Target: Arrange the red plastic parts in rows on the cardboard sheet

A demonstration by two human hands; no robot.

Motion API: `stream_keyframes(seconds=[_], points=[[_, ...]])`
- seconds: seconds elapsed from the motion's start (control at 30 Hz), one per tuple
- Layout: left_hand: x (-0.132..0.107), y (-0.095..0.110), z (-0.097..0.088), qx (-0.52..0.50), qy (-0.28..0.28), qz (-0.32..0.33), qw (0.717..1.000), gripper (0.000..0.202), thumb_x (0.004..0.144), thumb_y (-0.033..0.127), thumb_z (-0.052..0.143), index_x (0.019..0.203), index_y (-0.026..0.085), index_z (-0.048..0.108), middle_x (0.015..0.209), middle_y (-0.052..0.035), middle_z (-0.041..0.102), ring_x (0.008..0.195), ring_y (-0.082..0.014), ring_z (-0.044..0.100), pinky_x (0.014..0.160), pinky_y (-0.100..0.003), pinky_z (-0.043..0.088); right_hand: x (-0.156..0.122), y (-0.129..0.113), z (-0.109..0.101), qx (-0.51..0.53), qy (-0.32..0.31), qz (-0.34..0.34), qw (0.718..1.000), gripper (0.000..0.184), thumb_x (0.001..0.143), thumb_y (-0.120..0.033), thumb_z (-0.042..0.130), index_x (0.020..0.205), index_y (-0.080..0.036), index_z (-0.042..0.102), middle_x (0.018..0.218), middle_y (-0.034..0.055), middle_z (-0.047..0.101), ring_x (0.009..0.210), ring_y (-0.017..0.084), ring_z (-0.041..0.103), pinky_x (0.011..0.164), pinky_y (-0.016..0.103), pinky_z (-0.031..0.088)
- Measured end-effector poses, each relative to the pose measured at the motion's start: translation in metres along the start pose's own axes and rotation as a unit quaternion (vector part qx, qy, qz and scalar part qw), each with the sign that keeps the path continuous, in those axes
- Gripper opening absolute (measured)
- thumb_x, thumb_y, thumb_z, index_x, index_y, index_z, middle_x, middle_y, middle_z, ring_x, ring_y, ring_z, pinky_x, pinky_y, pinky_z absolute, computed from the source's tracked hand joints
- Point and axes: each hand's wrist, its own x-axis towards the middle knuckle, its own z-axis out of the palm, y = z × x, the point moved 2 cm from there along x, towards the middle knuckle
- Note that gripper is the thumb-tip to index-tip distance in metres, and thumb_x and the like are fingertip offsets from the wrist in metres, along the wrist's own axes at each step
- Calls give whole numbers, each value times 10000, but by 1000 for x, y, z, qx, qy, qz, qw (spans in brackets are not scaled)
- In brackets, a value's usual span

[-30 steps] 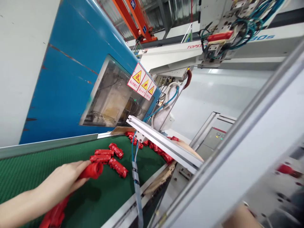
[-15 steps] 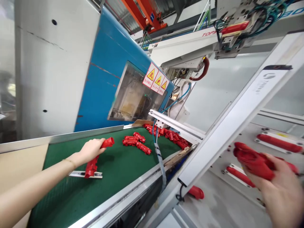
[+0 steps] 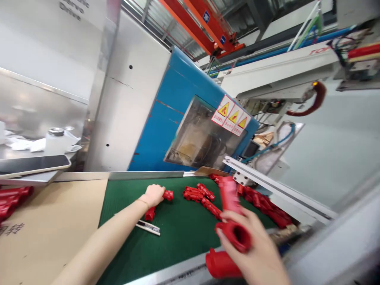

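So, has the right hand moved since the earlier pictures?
Yes. The right hand, gripping red plastic parts, has come left from beyond the white frame rail to the near edge of the green belt.

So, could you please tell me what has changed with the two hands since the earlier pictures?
The right hand, which half a second ago was off to the right by the grey panel, has come in over the near edge of the green belt, still gripping red plastic tubes. The left hand still holds its red part on the belt, beside the metal blade. The loose red parts lie as before.
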Motion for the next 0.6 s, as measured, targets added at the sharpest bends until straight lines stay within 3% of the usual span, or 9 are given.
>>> stream_keyframes(seconds=[0.1,0.17,0.3,0.37,0.47,0.53,0.6], points=[[-1,-3,5,-43,30,-16,999,255,799,318,529,996,157,549,1006,-68,579,919,-212,552,783,-438,458,43,-22,56,-66,-127,-33,989,277,742,-120,505,989,-234,554,1100,102,420,934,223,541,679,304,481],[-2,-8,5,-83,58,-22,995,278,782,323,551,1010,164,546,1052,-76,560,968,-229,527,800,-453,446,62,-33,85,-101,-176,-54,978,318,711,-64,500,974,-223,584,1040,128,460,924,285,537,592,331,472],[-9,-24,-3,-202,140,-38,969,310,755,333,583,1020,176,547,1153,-84,515,1056,-250,471,876,-490,384,78,-41,125,-88,-254,-113,956,531,648,-136,659,1146,-249,513,1117,109,477,946,287,522,688,399,463],[-17,-33,-9,-284,183,-61,939,296,771,335,563,1012,163,541,1073,-74,555,985,-230,515,854,-473,402,82,-40,137,-66,-291,-135,945,624,614,-249,728,1186,-251,477,1186,85,456,1000,284,490,780,458,428],[-35,-43,-19,-419,231,-113,871,304,812,370,494,1019,147,510,919,-51,581,807,-182,570,732,-400,469,84,-36,144,-29,-309,-141,940,666,593,-355,744,1192,-247,473,1259,84,409,1082,316,422,853,539,351],[-52,-45,-27,-498,246,-155,817,340,828,414,444,1039,150,476,844,-34,563,681,-147,564,607,-334,482,82,-36,141,0,-291,-136,947,746,549,-390,761,1214,-252,453,1296,105,372,1125,353,367,867,583,299],[-74,-43,-34,-558,247,-193,769,360,828,461,412,1012,155,461,745,-2,521,545,-107,510,478,-265,434,75,-45,134,32,-245,-133,960,711,610,-385,725,1237,-236,425,1321,122,339,1174,351,298,906,584,232]])
